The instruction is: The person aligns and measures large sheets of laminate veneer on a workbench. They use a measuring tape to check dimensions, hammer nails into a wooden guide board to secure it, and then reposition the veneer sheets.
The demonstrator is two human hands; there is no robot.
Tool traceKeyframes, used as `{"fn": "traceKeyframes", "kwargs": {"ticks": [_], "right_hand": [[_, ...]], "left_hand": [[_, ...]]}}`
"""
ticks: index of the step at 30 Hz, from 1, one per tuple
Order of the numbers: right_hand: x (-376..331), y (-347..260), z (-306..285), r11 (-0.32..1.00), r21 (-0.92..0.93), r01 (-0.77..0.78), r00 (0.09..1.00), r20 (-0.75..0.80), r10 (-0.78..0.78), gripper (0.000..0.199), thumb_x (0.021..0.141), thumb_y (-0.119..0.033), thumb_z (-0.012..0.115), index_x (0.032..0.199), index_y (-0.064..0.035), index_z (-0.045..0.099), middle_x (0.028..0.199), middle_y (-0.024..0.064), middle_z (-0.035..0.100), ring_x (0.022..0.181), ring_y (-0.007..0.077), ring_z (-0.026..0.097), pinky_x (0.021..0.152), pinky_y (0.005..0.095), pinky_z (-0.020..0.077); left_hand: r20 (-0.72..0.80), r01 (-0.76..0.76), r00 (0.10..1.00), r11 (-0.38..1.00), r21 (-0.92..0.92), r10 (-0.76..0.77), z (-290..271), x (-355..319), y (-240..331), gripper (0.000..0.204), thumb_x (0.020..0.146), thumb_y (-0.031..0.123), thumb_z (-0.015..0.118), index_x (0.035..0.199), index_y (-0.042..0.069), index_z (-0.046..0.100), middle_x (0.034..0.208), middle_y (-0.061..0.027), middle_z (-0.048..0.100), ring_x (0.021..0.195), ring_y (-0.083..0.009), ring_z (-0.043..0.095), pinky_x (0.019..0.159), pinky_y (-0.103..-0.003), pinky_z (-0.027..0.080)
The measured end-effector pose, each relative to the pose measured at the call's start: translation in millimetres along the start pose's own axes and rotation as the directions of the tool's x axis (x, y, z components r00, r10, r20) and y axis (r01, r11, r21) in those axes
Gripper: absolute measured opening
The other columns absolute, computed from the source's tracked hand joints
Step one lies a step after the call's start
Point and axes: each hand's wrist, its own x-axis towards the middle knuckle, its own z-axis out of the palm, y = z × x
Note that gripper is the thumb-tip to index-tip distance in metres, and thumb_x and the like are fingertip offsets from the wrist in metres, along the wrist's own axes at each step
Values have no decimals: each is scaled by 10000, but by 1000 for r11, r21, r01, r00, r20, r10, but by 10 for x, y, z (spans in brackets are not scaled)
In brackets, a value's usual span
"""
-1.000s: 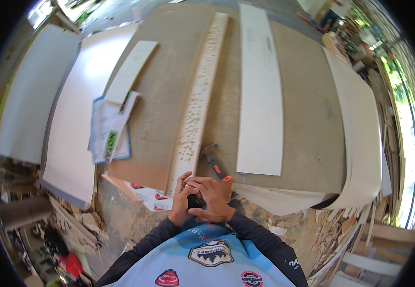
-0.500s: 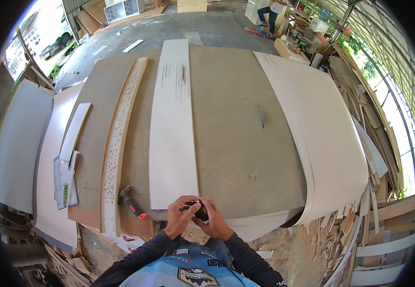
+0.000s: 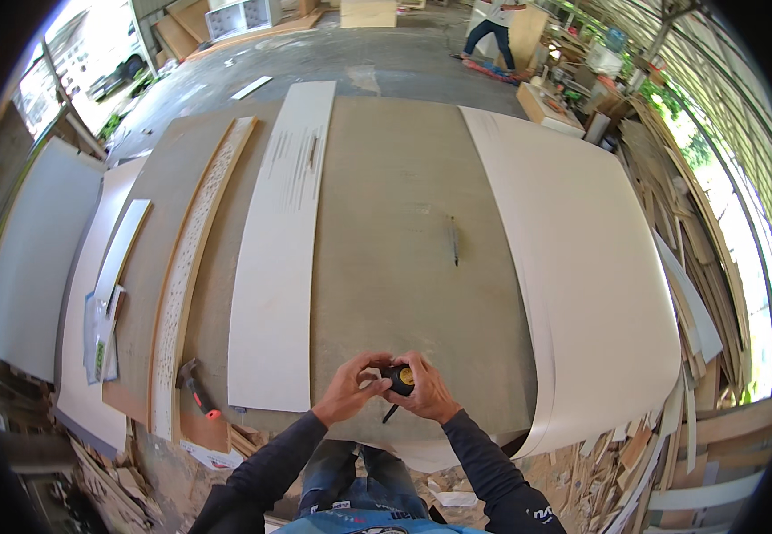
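Over the near edge of the board-covered table, my right hand (image 3: 430, 392) is closed around a black tape measure (image 3: 401, 380) with a yellow round face. My left hand (image 3: 353, 389) meets it from the other side, thumb and fingers pinched at its left edge. Whether a bit of blade sits between those fingers is hidden. A slim dark strip (image 3: 390, 413) shows just below the tape measure. Left of my hands lies a long white panel (image 3: 272, 311) with pencil-like lines at its far end. A pen (image 3: 453, 240) rests on the brown board (image 3: 404, 294).
A hammer (image 3: 197, 390) with a red-and-black handle lies beside a speckled wooden channel (image 3: 192, 249). Large white sheeting (image 3: 590, 267) covers the right side. Scrap wood (image 3: 670, 196) is piled further right. A person (image 3: 491, 37) stands at the back.
My hands and the tape measure have shifted right, off the white panel's near end. The view has moved, so the boards appear further left. The person at the back has changed posture.
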Motion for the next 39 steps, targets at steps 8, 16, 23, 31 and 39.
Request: {"fn": "traceKeyframes", "kwargs": {"ticks": [8,16,23,31,39], "right_hand": [[412,306,44,988,-109,113,993,39,-109,457,757,-291,801,1064,-62,552,977,143,602,899,347,616,789,427,505],[738,1317,-840,851,-512,-113,981,-194,13,344,835,-199,691,1116,-45,564,1034,168,571,1027,347,529,917,434,429],[1284,2077,-1438,764,-603,-228,945,-326,25,278,825,-47,634,1100,-59,600,1084,150,593,1085,352,510,958,447,408],[1368,2294,-1718,576,-719,-389,896,-441,55,189,849,-73,620,1023,-143,643,1144,16,572,1194,255,467,935,436,413],[1512,2351,-1395,522,-754,-399,860,-505,-72,167,859,-73,625,1011,-141,630,1127,19,555,1180,252,472,912,445,407]], "left_hand": [[105,-29,994,945,327,-6,-517,268,142,318,815,0,723,1124,49,664,853,-30,496,744,-143,467,686,-256,462],[31,-214,917,425,879,399,-2490,703,23,66,767,5,638,803,24,690,836,-121,637,907,-314,591,788,-410,488],[-225,21,703,298,954,674,-4849,750,-381,120,765,107,580,688,15,592,741,-149,564,694,-323,502,609,-440,379],[-411,451,836,-27,892,364,-4764,1219,-136,211,834,17,571,989,44,712,1239,-183,545,1127,-375,535,941,-428,445],[-403,465,825,-71,882,395,-5023,1099,-149,184,860,-11,540,970,27,683,1086,-177,561,1054,-353,555,869,-420,451]]}}
